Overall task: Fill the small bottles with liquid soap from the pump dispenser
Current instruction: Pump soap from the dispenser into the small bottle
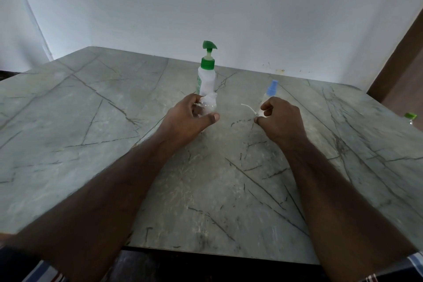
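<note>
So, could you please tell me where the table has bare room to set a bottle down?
The table is bare left of the left hand, and along the near edge between the forearms. It is crowded mid-table: pump dispenser, clear small bottle in the left hand, and blue-capped bottle by the right hand.

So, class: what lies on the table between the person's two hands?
Head view: between left hand and right hand, bare table, except a thin white tube by the right hand.

A single head-worn view is given, angled forward and down from close above the worktop [91, 121]; the near edge is seen below, the wall [229, 7] behind.
</note>
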Demonstrator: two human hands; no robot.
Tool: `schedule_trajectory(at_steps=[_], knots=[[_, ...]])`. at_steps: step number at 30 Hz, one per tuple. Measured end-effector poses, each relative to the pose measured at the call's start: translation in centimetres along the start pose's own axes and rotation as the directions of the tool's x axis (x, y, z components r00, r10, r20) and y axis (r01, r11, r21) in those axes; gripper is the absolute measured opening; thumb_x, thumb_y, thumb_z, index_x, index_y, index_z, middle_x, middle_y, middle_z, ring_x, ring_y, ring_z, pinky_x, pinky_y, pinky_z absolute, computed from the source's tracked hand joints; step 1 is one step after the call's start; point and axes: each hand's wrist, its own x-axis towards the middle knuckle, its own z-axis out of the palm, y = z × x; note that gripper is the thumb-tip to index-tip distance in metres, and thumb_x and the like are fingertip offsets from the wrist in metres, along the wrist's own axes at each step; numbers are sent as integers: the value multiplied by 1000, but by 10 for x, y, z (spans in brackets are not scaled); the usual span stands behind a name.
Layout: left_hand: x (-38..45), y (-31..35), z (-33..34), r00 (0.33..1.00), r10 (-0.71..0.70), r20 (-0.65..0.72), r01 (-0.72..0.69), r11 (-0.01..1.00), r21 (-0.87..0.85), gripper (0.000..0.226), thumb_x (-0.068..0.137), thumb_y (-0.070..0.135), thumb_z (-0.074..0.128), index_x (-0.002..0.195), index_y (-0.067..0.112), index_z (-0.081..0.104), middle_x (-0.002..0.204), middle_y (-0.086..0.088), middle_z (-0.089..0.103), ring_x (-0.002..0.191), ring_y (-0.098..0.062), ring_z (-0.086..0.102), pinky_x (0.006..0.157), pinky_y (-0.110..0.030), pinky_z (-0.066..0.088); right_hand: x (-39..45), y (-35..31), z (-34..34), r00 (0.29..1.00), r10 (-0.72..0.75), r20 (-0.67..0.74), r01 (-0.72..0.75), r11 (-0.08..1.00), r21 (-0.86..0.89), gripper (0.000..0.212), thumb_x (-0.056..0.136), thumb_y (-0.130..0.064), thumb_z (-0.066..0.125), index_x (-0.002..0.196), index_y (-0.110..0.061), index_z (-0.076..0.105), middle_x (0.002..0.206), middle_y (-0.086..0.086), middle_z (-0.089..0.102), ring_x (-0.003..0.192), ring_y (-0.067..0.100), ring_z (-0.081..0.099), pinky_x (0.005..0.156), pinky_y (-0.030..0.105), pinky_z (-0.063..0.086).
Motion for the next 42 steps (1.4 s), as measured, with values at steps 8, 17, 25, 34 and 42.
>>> schedule_trajectory(at_steps=[8,17,25,34,42], knots=[[1,-2,-6,999,-21,-47,20,1000,-20,50,87,47,74,128,24,58,111,7,68,90,-5,62,68,-25,45,-5,-21,2,999,-20,-41,30,965,261,31,84,-36,72,110,-21,64,90,-7,69,81,7,63,67,21,48],[6,-4,-11,990,-78,-116,73,996,-48,45,86,33,74,126,20,58,117,4,66,98,-19,64,79,-33,51,33,-83,3,932,-110,346,-120,807,578,73,76,-13,80,140,-19,45,128,3,61,105,15,62,83,33,55],[8,-5,-14,979,-114,-166,96,989,-110,45,87,31,71,129,20,58,114,7,64,99,-15,63,72,-27,45,67,-104,22,782,-214,585,-232,771,593,89,66,9,77,138,-23,37,130,3,52,111,23,55,89,39,49],[8,-5,-15,979,-110,-172,87,987,-134,40,87,30,70,124,20,59,111,7,64,95,-13,61,65,-21,41,62,-103,33,862,-183,473,-202,732,650,84,67,7,79,133,-19,34,113,6,55,107,28,58,92,46,55],[2,0,-11,991,-54,-119,44,996,-80,40,89,44,71,119,20,61,106,6,66,92,-13,63,65,-25,43,19,-78,-5,941,-192,280,-4,818,575,80,68,-30,88,129,-28,37,105,-13,55,95,8,58,79,24,50]])
